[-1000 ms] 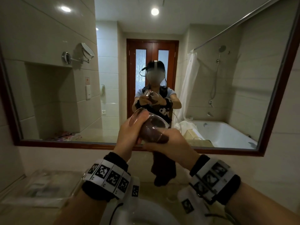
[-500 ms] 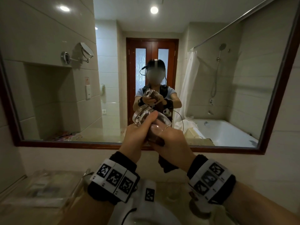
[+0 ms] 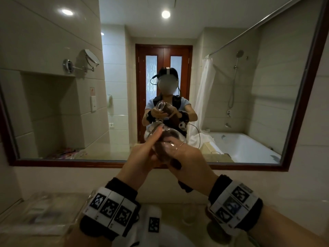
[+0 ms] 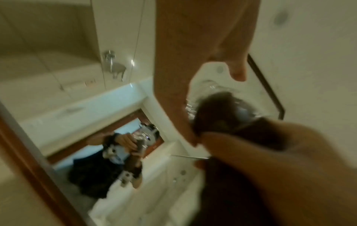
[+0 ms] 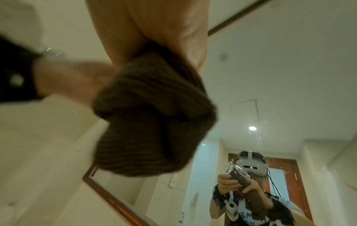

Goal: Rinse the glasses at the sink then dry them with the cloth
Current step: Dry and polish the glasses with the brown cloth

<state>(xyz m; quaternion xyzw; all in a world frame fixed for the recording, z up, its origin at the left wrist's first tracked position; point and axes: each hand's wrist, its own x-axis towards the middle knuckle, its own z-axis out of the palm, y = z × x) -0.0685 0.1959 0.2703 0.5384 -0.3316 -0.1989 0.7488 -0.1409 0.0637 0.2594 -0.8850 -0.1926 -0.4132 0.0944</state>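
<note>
One clear glass, brown cloth stuffed inside, held up in front of the mirror above the sink. Glass lies tilted, base up-left and away, mouth down-right toward the right hand. Left hand wraps the glass, thumb along its side. Right hand grips the cloth at the mouth, fingers curled. A second glass stands on the counter by the sink. One cloth, two glasses.

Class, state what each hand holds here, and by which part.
The left hand grips the clear drinking glass round its outer wall. The right hand grips the dark brown cloth, bunched and pushed inside the glass.
</note>
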